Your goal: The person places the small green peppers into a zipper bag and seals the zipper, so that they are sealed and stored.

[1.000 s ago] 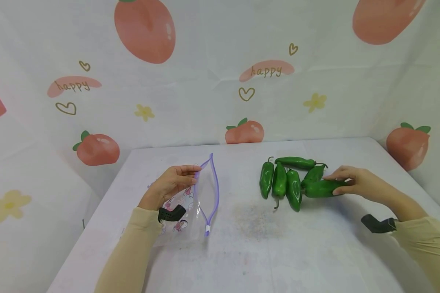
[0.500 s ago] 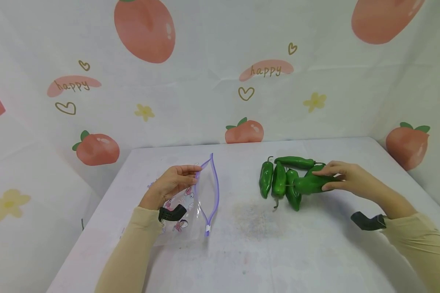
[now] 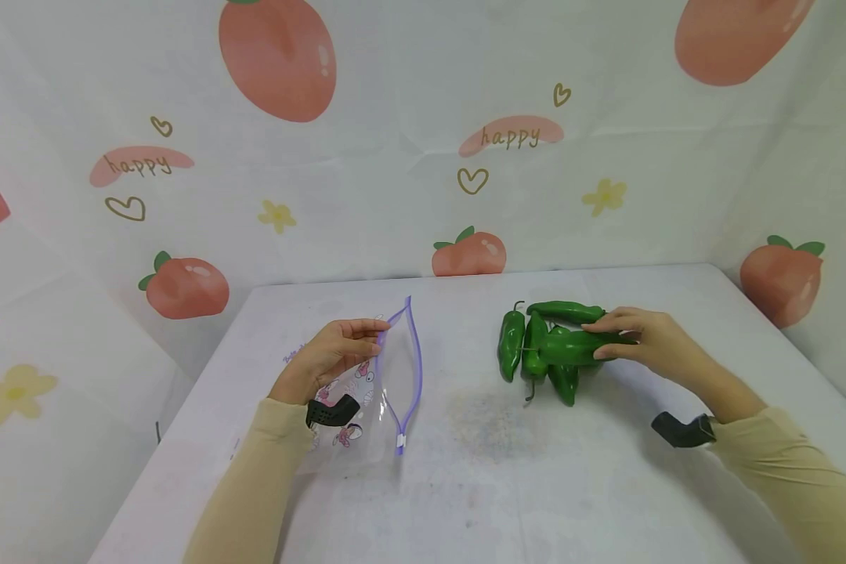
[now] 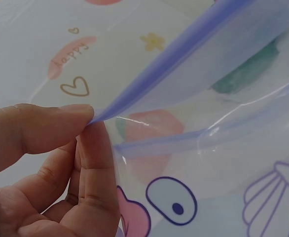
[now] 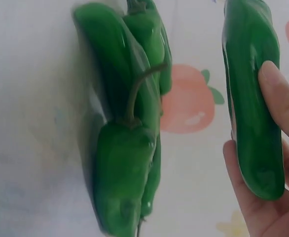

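Note:
My left hand [image 3: 337, 350] pinches the purple rim of a clear zip bag [image 3: 352, 427] between thumb and forefinger. The bag's mouth gapes toward the right, with a white slider at its near end; cartoon prints show on its side. Close up in the left wrist view, thumb and finger [image 4: 92, 133] hold the rim's edge. My right hand [image 3: 641, 337] grips one green pepper [image 3: 571, 348] at its right end, above the others. In the right wrist view this pepper [image 5: 255, 108] is held apart from the several green peppers [image 5: 122, 173] on the table.
Several green peppers lie together at the table's right, one long pepper [image 3: 564, 311] across the back. The white table [image 3: 465, 501] bears a brownish stain [image 3: 493, 423] in the middle. A cloth backdrop [image 3: 366, 172] with peach prints rises behind and at both sides.
My right hand has lifted the pepper off the pile's right side and carried it leftward over the other peppers. My left hand and the bag have stayed nearly still.

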A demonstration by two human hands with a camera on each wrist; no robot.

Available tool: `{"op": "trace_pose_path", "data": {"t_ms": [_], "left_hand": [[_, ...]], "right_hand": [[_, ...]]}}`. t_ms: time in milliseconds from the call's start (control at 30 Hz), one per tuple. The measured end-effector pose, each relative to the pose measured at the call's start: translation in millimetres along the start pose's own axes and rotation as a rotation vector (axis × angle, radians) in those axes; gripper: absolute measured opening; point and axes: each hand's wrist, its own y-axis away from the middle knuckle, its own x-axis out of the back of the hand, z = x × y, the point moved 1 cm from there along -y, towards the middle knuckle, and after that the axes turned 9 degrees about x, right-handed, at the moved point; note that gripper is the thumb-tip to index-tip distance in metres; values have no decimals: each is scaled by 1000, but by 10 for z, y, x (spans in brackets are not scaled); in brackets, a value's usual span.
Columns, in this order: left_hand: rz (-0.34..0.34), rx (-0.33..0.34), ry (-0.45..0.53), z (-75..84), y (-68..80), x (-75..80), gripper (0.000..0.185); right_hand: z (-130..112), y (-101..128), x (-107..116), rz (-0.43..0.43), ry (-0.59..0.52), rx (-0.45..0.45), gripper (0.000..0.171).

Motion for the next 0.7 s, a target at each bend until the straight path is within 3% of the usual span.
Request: {"op": "trace_pose_path", "data": {"t_ms": [400, 700], "left_hand": [[-15, -6, -2, 2, 0, -20, 28], [-14, 1, 5, 3, 7, -26, 31]], "right_hand": [[-100, -90, -167, 114, 39, 23, 35], [-188, -144, -251, 164, 5, 46, 36]]}}
